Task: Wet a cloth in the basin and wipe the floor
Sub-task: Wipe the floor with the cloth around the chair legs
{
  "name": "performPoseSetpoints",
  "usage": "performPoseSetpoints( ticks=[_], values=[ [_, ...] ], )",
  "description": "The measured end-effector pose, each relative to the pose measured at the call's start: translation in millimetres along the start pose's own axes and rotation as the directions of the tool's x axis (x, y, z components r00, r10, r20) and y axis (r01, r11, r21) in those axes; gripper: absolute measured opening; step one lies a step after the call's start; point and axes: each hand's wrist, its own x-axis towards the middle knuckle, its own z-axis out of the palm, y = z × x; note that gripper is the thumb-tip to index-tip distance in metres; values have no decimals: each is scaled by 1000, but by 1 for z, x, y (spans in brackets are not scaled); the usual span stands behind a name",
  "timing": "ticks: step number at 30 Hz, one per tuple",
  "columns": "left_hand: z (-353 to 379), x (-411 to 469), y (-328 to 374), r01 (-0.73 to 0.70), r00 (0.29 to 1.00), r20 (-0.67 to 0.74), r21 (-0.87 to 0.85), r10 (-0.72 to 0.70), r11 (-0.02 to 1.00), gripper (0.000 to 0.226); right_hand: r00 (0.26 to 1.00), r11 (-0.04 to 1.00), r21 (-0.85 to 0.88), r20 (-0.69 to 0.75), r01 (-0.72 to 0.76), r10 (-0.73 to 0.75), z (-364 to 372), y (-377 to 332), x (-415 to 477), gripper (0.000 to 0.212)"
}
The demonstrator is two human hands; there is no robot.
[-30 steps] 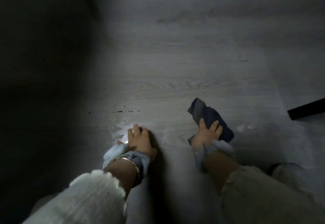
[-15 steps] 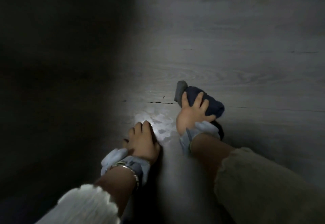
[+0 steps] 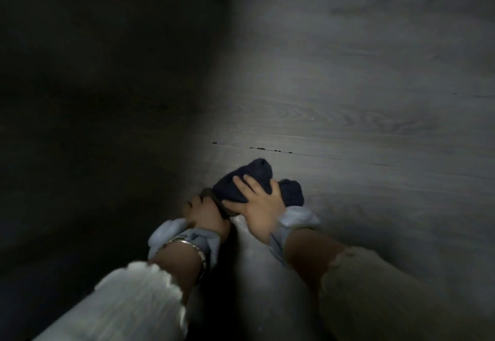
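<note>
i see the right hand [image 3: 261, 206] spread over the dark cloth [image 3: 249, 180], fingers nearly straight, pressing it onto the grey wood floor [image 3: 348, 126]. the cloth sits bunched just below a floor seam [image 3: 267, 149] dotted with dark specks. the left hand [image 3: 206, 213] is down beside it, touching the cloth's edge. its fingers are in shadow, so i cannot tell whether they lie flat or curl.

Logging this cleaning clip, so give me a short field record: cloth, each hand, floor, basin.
cloth: dark navy bunched fabric, lying on the grey wood-grain plank floor
right hand: spread fingers press down on cloth
left hand: on floor beside cloth, fingertips hidden by its edge
floor: dark specks along a seam
basin: not in view
</note>
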Motion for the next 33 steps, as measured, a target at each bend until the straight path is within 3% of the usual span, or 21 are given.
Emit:
performPoseSetpoints(
  ticks=[4, 7, 9, 13, 17, 21, 24, 27, 29, 31, 33],
  values=[
    [24, -16, 27, -89, 996, 24, 3, 89, 996, 54, 992, 991, 50, -11, -122, 122, -7, 43, -49, 51],
    [40, -25, 56, -179, 984, 5, 41, 179, 983, 51, 939, 930, 145, -17, -337, 342, 10, 85, -90, 60],
    [47, -31, 82, -230, 973, 1, 39, 231, 972, 49, 857, 836, 257, -55, -484, 513, 24, 111, -117, 51],
    [68, -48, 136, -306, 952, 9, 55, 306, 950, 53, 614, 611, 405, -141, -681, 777, 44, 156, -163, 53],
    [87, -60, 155, -312, 950, 10, 90, 312, 946, 63, 407, 334, 474, 56, -814, 912, 56, 186, -189, 57],
    [83, -49, 130, -351, 935, -14, 123, 355, 928, 57, 324, 170, 546, 198, -820, 925, 39, 176, -166, 58],
    [73, -39, 102, -302, 952, -19, 111, 306, 947, 54, 359, 177, 494, 303, -851, 883, 22, 145, -131, 59],
    [63, -31, 72, -214, 973, -76, 41, 217, 976, 48, 529, 391, 465, 213, -794, 821, 14, 98, -94, 61],
    [56, -27, 43, -130, 987, -100, -19, 128, 991, 59, 660, 545, 436, 169, -716, 732, 6, 60, -62, 63],
    [52, -23, 12, -49, 992, -114, -35, 45, 998, 72, 787, 705, 371, 139, -604, 601, -7, 23, -30, 62],
    [50, -16, -18, 47, 983, -176, -70, -59, 996, 72, 890, 841, 290, 149, -456, 431, -15, -14, -3, 60]
  ],
)
